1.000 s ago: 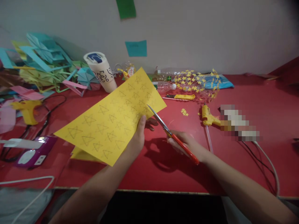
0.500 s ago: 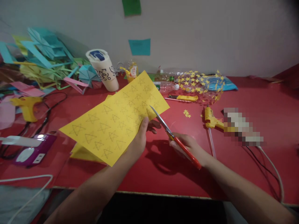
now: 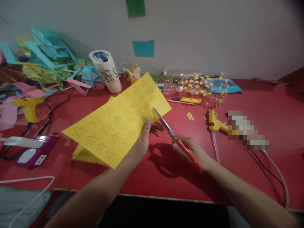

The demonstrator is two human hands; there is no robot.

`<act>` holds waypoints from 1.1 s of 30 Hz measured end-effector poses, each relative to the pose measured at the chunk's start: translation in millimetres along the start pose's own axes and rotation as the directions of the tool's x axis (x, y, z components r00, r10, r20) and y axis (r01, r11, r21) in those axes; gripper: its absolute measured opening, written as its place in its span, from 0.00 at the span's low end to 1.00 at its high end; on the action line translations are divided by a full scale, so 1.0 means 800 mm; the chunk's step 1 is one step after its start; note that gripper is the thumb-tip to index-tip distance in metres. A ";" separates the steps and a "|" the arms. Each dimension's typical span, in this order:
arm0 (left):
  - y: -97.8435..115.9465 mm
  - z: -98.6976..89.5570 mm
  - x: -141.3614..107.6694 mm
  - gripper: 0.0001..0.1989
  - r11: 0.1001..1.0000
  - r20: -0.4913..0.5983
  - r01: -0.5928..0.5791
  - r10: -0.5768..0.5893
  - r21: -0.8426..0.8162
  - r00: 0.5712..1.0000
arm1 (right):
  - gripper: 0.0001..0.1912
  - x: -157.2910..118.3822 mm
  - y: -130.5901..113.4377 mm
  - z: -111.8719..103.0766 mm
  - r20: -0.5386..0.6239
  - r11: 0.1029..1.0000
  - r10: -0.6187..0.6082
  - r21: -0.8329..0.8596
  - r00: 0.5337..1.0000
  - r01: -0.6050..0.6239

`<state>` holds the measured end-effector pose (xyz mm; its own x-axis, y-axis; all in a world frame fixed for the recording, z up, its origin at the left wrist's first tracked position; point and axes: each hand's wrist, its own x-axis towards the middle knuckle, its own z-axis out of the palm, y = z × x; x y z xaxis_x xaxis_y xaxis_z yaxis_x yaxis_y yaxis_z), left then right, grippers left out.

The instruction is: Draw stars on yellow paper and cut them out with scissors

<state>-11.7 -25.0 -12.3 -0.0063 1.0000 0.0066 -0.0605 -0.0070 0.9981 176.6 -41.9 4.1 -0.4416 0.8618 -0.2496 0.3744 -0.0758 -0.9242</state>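
Observation:
My left hand grips a yellow sheet by its lower right edge, thumb on top and fingers behind it. Rows of pencilled stars cover the sheet, which is tilted above the table. My right hand is closed round red-handled scissors. Their blades point up and left, with the tip over the sheet's right part, near the left thumb. More yellow paper lies beneath the sheet. Small cut yellow stars rest on the red table behind my right hand.
Folded coloured paper fills the back left, beside a white tumbler. A yellow cutter and clear bottles lie behind. Glue guns lie on both sides. A purple power block with cables is at left.
The view has shifted slightly, moving the background a little to the right. Both hands keep their holds on the sheet and scissors, with the blades almost unchanged.

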 end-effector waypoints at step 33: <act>0.006 0.006 0.001 0.32 0.995 0.084 0.079 -0.084 0.057 0.993 | 0.29 0.000 0.000 0.014 -0.030 0.996 0.033 0.082 0.999 -0.031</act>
<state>-7.0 -24.2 -7.6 0.0828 0.9940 -0.0718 -0.0035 0.0723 0.9974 167.4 -47.1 1.0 -0.4044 0.8733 -0.2716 0.3201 -0.1431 -0.9365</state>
